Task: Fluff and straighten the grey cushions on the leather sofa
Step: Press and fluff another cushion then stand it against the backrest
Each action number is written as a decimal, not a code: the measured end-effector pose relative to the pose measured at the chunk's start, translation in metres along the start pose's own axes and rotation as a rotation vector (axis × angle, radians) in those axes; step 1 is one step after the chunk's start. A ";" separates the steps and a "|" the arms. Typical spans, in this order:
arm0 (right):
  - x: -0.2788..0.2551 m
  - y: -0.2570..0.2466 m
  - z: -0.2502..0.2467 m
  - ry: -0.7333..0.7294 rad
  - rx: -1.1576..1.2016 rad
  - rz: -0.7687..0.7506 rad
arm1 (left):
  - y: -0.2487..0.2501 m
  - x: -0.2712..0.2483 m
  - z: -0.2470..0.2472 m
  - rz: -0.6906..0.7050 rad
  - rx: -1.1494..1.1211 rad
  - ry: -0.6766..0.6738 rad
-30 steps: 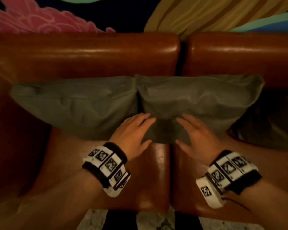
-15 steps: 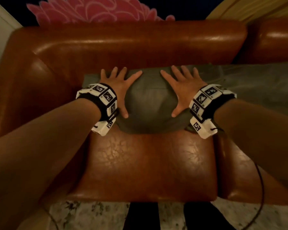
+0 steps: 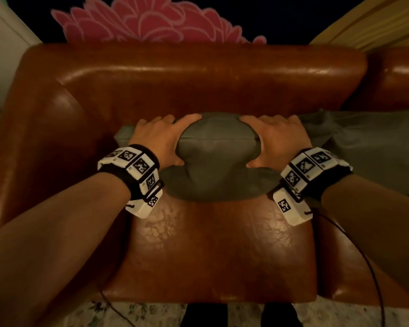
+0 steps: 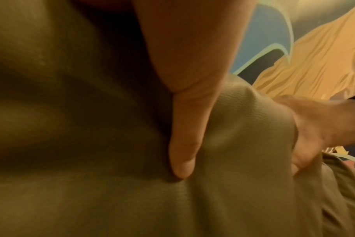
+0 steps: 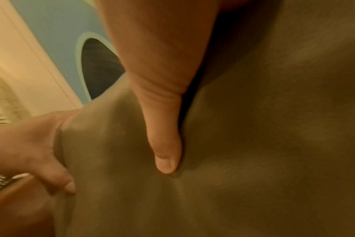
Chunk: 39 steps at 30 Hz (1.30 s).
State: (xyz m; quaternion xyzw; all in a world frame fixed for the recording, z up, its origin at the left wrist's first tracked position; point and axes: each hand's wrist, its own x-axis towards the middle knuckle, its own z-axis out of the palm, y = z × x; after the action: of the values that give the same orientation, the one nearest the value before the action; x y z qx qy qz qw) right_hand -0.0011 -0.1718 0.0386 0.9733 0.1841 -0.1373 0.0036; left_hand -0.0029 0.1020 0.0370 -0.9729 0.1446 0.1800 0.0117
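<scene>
A grey cushion [image 3: 217,159] leans against the backrest of the brown leather sofa [image 3: 198,76], above the left seat. My left hand [image 3: 167,140] grips its left side and my right hand [image 3: 280,140] its right side. Fingers curl over the top edge and thumbs dig into the front, so the middle bulges between them. In the left wrist view my thumb [image 4: 184,112] sinks into the cushion fabric [image 4: 243,144]. In the right wrist view my thumb [image 5: 164,128] dents the cushion cloth [image 5: 253,144]. The fingertips behind the cushion are hidden.
A second grey cushion [image 3: 368,142] lies to the right, touching the first. The sofa's left armrest [image 3: 33,149] rises beside my left arm. The bare seat [image 3: 222,251] spreads below the cushion. A thin cable [image 3: 373,279] hangs from my right wrist. Patterned floor [image 3: 151,312] shows at the bottom.
Both hands went from lying flat on the cushion's front to gripping its sides and squeezing inward. Before that they shifted left from the seam between the two cushions.
</scene>
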 end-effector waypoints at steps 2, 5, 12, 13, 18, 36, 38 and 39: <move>0.007 -0.021 -0.007 0.012 0.033 -0.020 | -0.024 -0.009 -0.015 -0.017 0.075 0.026; 0.032 -0.063 -0.007 0.000 0.042 -0.053 | -0.071 -0.022 -0.025 -0.076 0.167 -0.014; 0.071 -0.112 0.045 -0.223 0.025 -0.073 | -0.109 -0.031 0.045 -0.208 0.120 -0.177; 0.073 -0.111 0.047 -0.217 0.030 -0.069 | -0.108 -0.031 0.046 -0.218 0.096 -0.156; 0.085 -0.104 0.032 -0.216 0.025 -0.059 | -0.065 -0.051 0.043 -0.140 0.065 0.014; 0.069 -0.113 0.069 -0.018 -0.290 -0.231 | -0.034 -0.059 0.097 -0.282 -0.144 0.169; 0.066 -0.112 0.069 -0.020 -0.311 -0.236 | -0.024 -0.059 0.111 -0.331 -0.196 0.101; 0.063 -0.111 0.067 -0.027 -0.315 -0.230 | -0.022 -0.051 0.114 -0.339 -0.219 0.074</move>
State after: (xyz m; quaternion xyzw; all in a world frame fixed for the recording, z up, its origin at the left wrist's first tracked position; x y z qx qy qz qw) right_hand -0.0022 -0.0501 -0.0384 0.9314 0.3131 -0.1191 0.1424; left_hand -0.0812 0.1458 -0.0520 -0.9847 -0.0411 0.1544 -0.0695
